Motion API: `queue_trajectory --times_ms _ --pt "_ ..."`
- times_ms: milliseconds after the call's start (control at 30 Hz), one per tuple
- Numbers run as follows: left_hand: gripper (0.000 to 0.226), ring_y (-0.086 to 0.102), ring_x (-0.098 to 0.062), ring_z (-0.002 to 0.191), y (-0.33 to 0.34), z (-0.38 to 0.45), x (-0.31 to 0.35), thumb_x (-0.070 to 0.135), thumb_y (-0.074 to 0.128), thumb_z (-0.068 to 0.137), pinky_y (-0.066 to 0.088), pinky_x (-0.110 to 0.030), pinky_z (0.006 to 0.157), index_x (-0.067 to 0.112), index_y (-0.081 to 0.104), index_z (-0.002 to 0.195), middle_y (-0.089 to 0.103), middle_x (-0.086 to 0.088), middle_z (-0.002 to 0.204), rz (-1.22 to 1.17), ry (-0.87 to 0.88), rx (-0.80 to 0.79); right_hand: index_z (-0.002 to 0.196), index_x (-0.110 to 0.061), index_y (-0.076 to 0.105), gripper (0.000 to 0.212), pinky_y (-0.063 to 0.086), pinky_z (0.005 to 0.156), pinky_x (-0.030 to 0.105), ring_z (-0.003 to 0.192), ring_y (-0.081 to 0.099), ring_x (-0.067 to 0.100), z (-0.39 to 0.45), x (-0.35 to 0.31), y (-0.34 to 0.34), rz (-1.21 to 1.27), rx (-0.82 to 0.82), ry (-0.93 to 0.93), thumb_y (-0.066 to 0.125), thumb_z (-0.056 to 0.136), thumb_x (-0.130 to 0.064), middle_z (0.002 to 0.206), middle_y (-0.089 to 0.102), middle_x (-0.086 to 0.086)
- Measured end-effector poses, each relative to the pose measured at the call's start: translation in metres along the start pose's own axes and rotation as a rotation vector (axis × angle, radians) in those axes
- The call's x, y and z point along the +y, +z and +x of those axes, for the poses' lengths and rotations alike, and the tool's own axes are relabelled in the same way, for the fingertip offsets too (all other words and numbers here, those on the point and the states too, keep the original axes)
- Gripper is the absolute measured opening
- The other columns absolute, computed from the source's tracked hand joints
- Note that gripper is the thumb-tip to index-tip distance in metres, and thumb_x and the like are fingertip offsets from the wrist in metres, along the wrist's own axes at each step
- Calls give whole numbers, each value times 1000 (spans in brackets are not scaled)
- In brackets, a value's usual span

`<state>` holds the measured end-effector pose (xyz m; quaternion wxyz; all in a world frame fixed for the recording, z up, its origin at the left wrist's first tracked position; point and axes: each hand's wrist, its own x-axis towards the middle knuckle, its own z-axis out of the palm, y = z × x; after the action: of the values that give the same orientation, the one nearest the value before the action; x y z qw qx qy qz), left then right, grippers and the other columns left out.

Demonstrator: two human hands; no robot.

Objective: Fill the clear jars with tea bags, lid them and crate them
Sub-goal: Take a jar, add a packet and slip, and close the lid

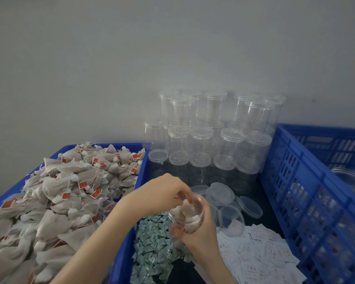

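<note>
Jar (pixel 186 214), clear, part-filled with tea bags: we grip it in our right hand (pixel 199 228) above the bench's near edge; left hand (pixel 164 193) fingers pinch a bag at its mouth.

Right hand (pixel 197 232) cupped from below, fingers curled in grip. Left hand (pixel 162 191) above it, wrist bent, fingertips (pixel 188 196) pinched, pointing down. Both forearms bare.
</note>
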<state>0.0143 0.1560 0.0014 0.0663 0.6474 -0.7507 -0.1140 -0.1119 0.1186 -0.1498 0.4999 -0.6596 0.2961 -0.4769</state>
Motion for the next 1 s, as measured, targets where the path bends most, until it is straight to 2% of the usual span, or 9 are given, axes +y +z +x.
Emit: queue_trajectory --times_ms 67,167,233,300,400,567,667,867,1000 --pt "33 61 -14 96 8 1 10 15 48 96 52 -34 83 33 68 115 67 7 110 151 2 -106 127 -34 49 84 50 82 10 110 61 0 -2 -1 -4 -33 12 -22 87 51 -35 118 60 -27" --pt "26 53 -15 70 30 5 22 10 49 92 44 -30 67 16 70 106 59 4 77 194 -5 -347 129 -35 46 87 45 81 1 114 52 -16 -6 1 -7 -46 5 -50 88 53 -35 122 51 -41" --pt "27 46 -15 63 33 7 22 4 47 90 40 -30 65 11 70 102 54 4 70 134 -23 -361 130 -37 46 88 49 85 8 115 54 -12 -8 5 -8 -57 18 -50 88 52 -38 123 52 -39" --pt "32 54 -15 72 32 7 21 1 45 90 48 -32 72 15 70 105 62 1 84 69 -20 -329 127 -44 48 88 55 85 18 114 60 -3 -9 8 -10 -33 27 -25 88 49 -37 122 55 -34" --pt "43 63 -12 100 29 4 23 1 43 92 53 -36 90 25 67 118 68 5 113 33 -56 -182 122 -50 50 86 59 83 31 110 66 8 -11 13 -15 -4 25 -14 89 49 -28 120 59 -27" --pt "40 62 -9 102 34 -9 8 9 40 98 54 -34 86 35 61 119 66 14 114 -57 -282 317 125 -48 50 89 47 81 4 116 54 -9 -19 11 -33 -9 133 -21 88 45 -34 121 58 -29" --pt "33 62 -12 98 58 -8 -1 15 38 100 53 -32 78 34 56 119 65 12 112 49 -440 409 127 -47 47 94 43 85 2 118 50 -13 -21 14 -45 -47 153 -7 88 43 -43 123 54 -33" --pt "32 60 -21 109 134 16 -23 7 50 95 47 -34 81 24 56 121 60 -1 120 214 -599 66 126 -50 48 90 42 88 2 119 50 -13 -25 16 -56 -78 165 -11 88 46 -38 125 54 -33" --pt "30 61 -22 109 168 26 -28 11 52 95 48 -31 84 17 58 123 60 -5 121 223 -568 -51 130 -37 49 92 43 89 3 119 51 -10 -28 18 -59 -75 167 -19 87 46 -37 125 55 -32"
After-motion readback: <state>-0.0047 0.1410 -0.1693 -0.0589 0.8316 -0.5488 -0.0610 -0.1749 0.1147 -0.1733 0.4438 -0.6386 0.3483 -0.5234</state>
